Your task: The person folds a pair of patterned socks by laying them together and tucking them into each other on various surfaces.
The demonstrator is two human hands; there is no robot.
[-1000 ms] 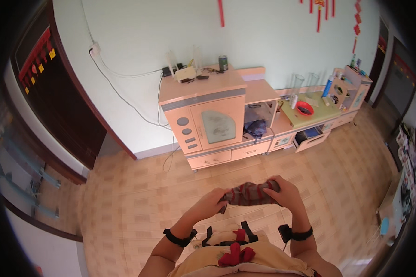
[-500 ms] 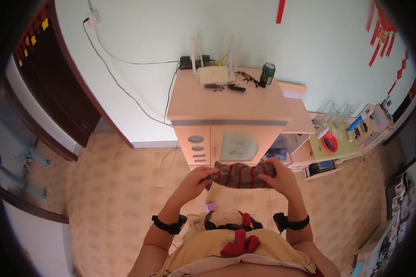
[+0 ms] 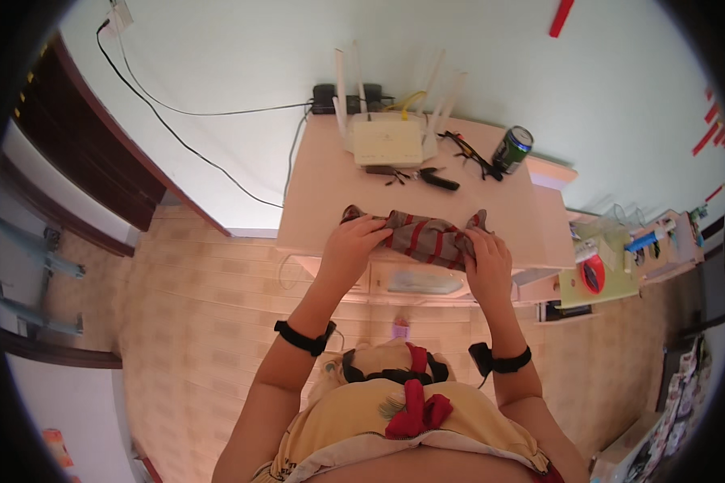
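A long, narrow striped cloth (image 3: pixel 427 239), grey-brown with red bands, lies stretched sideways over the front part of the cabinet top (image 3: pixel 322 189). It looks soft and crumpled; I cannot make out what kind of item it is. My left hand (image 3: pixel 353 245) is closed on its left end, fingers laid over the fabric. At the opposite end my right hand (image 3: pixel 488 259) grips it, with a bunched tip of cloth sticking up beyond the fingers. The thumbs are partly hidden.
Behind the cloth stand a white router (image 3: pixel 387 142) with upright antennas, a black folding tool (image 3: pixel 439 179), glasses (image 3: pixel 473 154) and a green can (image 3: pixel 513 150). A black power strip (image 3: pixel 345 98) with cables sits against the wall. To the right, a lower cabinet holds a red bowl (image 3: pixel 592 274).
Both hands have moved forward with the striped cloth, from in front of the cabinet to over its top. The cabinet now appears closer.
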